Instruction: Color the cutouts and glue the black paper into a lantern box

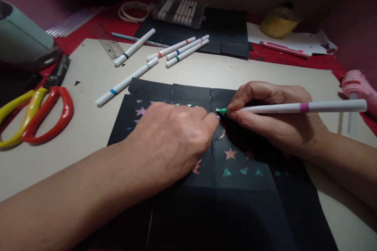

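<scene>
Far left: pale green container (28,31), leaning in the view. Just below it, scissors (62,115) with one yellow and one red handle loop, resting on the cream board (85,133). Clear ruler (108,45) further back, one white marker lying partly over its end; more white markers (125,82) scattered to the right, bands blue, green, orange.

Left hand (182,129) back up, fingers curled under, resting on the black paper sheet (241,211); cannot tell whether it pinches anything, underside hidden. Sheet lies front centre on the board, creased, flaps along its far edge, with colored stars and green triangles. Behind: clear marker case (179,11) holding white pens.

Right hand (273,113) grasps a purple-banded marker (326,106) between thumb and fingers, near its green nib; nib at the sheet, just beside the left knuckles, contact unclear. Barrel points right, almost level.

Back right: yellow roll (277,22), pink cutter (284,49) in front of it. Far right edge: pink glue gun (357,86).
</scene>
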A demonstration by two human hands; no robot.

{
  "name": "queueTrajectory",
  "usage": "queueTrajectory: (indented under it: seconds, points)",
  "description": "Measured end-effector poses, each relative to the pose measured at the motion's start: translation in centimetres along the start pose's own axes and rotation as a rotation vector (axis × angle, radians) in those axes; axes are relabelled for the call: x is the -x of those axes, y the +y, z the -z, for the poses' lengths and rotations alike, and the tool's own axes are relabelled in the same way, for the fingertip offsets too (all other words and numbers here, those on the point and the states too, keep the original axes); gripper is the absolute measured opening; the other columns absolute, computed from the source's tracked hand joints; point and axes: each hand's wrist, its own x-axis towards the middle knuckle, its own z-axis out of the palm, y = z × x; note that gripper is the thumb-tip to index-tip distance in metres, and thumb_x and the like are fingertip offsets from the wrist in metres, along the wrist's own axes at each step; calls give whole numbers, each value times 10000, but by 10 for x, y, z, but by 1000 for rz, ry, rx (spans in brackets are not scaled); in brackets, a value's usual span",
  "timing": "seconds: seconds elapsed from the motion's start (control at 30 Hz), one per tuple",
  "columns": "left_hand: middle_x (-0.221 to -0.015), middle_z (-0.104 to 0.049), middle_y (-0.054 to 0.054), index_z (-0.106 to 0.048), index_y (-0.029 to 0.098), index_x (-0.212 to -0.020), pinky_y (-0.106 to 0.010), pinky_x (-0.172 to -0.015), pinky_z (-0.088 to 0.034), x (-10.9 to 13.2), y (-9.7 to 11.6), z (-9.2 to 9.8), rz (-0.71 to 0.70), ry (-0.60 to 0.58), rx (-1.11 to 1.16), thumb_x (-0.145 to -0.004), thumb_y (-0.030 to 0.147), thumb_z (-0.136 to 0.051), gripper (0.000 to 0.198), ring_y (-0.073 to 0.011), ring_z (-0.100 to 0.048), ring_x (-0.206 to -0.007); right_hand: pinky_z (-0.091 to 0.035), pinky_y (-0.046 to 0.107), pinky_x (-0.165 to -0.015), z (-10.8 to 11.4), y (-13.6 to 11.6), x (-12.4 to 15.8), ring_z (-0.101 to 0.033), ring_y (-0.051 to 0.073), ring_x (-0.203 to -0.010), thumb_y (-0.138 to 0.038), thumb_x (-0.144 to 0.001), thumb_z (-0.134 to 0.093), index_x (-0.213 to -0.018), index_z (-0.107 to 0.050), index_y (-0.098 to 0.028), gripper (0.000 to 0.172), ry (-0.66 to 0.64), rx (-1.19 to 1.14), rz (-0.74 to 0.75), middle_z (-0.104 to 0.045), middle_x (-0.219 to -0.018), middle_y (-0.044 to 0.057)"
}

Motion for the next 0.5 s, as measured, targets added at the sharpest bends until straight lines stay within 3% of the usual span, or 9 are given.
queueTrajectory:
  seconds: [0.3, 0.5]
  points:
    - [-612, -522, 2, -590, 206, -819, -339, -479, -184, 0, 0, 4, -2, -29, 17, -864, 147, -431, 175, -167, -462, -496, -483, 308, -536, -1, -1, -2, -599, 169, -612, -233, -812, -724, -739, -627, -245, 122, -6, -4, -2, -689, -727, 14]
    - [-628, -545, 5, -596, 217, -855, -335, -492, -184, -1, 1, 5, 16, -76, 44, -820, 175, -514, 98, -173, -481, -501, -469, 288, -486, -1, 0, -1, -589, 147, -554, -189, -816, -710, -738, -623, -242, 128, 5, -52, -46, -667, -692, -4]
